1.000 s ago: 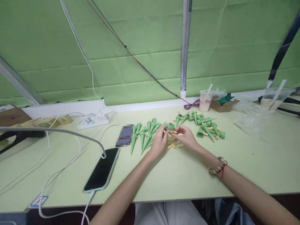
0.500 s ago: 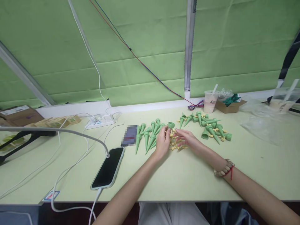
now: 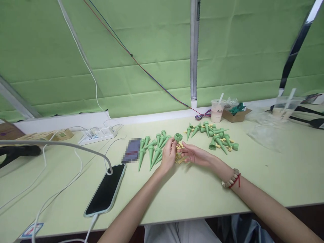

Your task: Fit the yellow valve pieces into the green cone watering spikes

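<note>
Held in my left hand [image 3: 168,156] is a green plastic plant-watering spike [image 3: 178,137]. Its round, hollow cap end points up, while my fingers hide the lower part. Facing it from the right, my right hand [image 3: 196,155] has its fingers apart and slightly bent, close to the spike. Small yellow plastic pieces [image 3: 180,160] lie under and between the hands. Left of my left hand, several green cone-shaped spikes [image 3: 151,156] lie side by side. Another group of green spikes [image 3: 219,143], mixed with yellow pieces, is scattered behind my right hand.
A phone [image 3: 105,190] with a charging cable lies at front left, near a dark pixelated object [image 3: 132,150]. White cables run to a power strip [image 3: 98,134]. At the back right are a drink cup [image 3: 217,111], a small cardboard box [image 3: 236,116], clear plastic bags [image 3: 265,135] and another cup [image 3: 285,109].
The view has shifted, so the table's contents appear farther left. My left hand still holds the spike upright, and my right hand stays beside it with little visible movement.
</note>
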Available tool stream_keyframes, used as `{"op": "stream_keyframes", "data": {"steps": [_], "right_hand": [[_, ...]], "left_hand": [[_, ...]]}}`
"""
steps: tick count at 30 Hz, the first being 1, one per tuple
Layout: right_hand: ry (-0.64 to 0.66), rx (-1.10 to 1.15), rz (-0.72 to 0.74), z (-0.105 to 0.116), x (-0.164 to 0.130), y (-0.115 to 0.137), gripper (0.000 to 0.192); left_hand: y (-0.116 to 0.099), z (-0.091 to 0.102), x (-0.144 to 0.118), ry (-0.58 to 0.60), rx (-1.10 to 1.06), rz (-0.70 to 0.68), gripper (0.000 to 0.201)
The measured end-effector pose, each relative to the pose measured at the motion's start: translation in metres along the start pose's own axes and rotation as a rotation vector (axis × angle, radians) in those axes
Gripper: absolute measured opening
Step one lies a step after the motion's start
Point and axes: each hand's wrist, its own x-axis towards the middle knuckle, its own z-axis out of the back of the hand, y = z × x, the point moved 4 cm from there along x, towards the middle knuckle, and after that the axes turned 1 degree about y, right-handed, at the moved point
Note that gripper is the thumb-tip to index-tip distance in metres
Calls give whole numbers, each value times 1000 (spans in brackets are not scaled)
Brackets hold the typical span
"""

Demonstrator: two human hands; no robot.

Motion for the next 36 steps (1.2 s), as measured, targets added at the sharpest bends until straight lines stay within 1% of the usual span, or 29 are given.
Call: {"op": "stream_keyframes", "data": {"steps": [3,7,13,16,18,20,22,26,30,36], "right_hand": [[28,31,-8,1,-1,1,24],[27,48,17,1,-3,1,26],[21,41,29,-3,-3,0,30],[30,17,53,-3,-1,-1,26],[11,7,59,-1,1,-2,27],[-6,-12,46,0,2,-4,28],[5,-17,13,-1,3,-6,31],[49,43,-46,-3,2,-8,33],[92,97,-21,-2,1,-6,27],[67,152,-55,1,1,-8,20]], "left_hand": [[-3,2,1,0,41,-64,30],[-7,4,2,8,106,-128,30],[-7,3,0,-10,129,-117,28],[-6,2,-1,-29,112,-79,26],[-4,2,-2,-52,86,-41,28],[-2,3,-2,-75,60,-14,31],[-2,3,-3,-84,46,-9,33],[-3,4,-2,-74,42,-27,35],[-6,6,-2,-74,56,-69,32],[-9,8,-1,-63,120,-159,27]]}}
